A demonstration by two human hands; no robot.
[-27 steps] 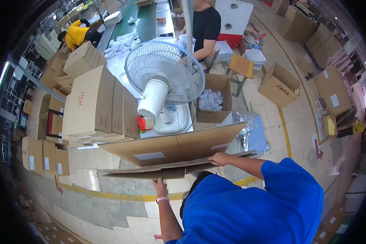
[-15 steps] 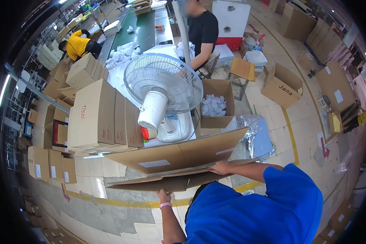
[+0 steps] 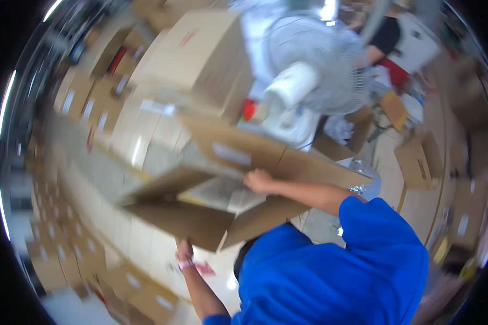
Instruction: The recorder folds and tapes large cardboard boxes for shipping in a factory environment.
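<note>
A brown cardboard box (image 3: pixel 192 221) is in front of me, its walls spread apart into an open frame. Floor tiles show through its middle, so its bottom is open. My left hand (image 3: pixel 184 249) has its fingers closed on the near left wall's edge. My right hand (image 3: pixel 259 181) is curled closed at the box's far edge; its fingertips are hidden. Just beyond it, a flat cardboard piece (image 3: pixel 298 165) with a white label leans by the table. The picture is smeared by motion.
A white fan (image 3: pixel 298 81) stands on the table, with large closed cartons (image 3: pixel 200 59) left of it. Beyond are a box of white pieces (image 3: pixel 341 130) and a co-worker in black (image 3: pixel 386 39). More cartons (image 3: pixel 65 254) line the left; an open carton (image 3: pixel 417 160) stands right.
The flattened box has been spread into an open frame. Both hands have shifted left, the right one also farther away. My view has turned left.
</note>
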